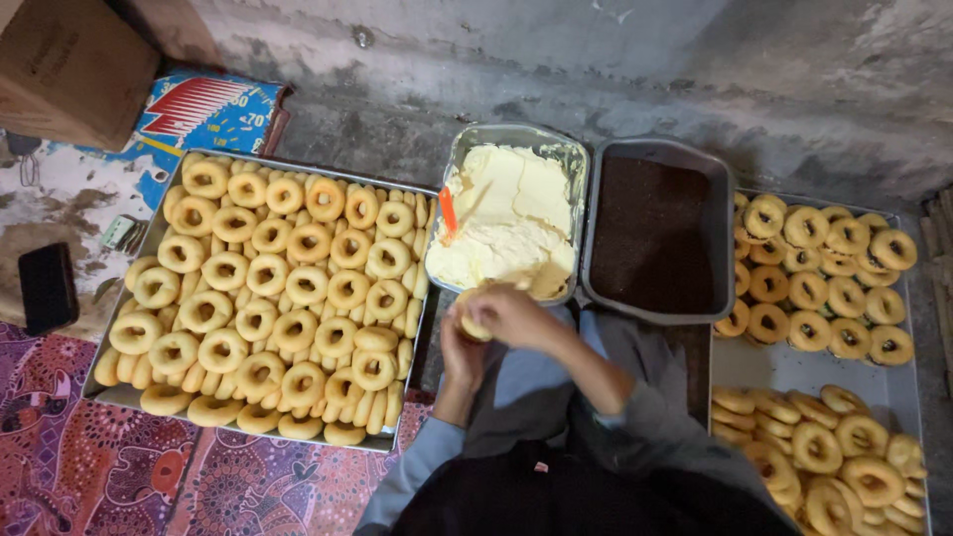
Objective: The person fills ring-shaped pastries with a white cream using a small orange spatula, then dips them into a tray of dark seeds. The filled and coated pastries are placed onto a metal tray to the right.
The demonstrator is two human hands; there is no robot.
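My left hand (pixel 459 349) cups a pale doughnut (pixel 471 325) from below, just in front of me. My right hand (pixel 516 313) lies over the top of the same doughnut, fingers curled on it. Both hands hover at the near edge of a metal pan of pale yellow cream (pixel 516 213). An orange-handled spreader (pixel 448 210) stands stuck in the cream at the pan's left side. To the left, a big metal tray (pixel 149 238) is packed with several plain ring doughnuts (pixel 288 288).
A grey pan of dark brown sprinkles (pixel 655 233) sits right of the cream. Further right a tray (pixel 794 367) holds several finished doughnuts (pixel 824 278). A cardboard box (pixel 69 65) and a black phone (pixel 47 288) lie at the left, with patterned cloth (pixel 89 467) on the floor.
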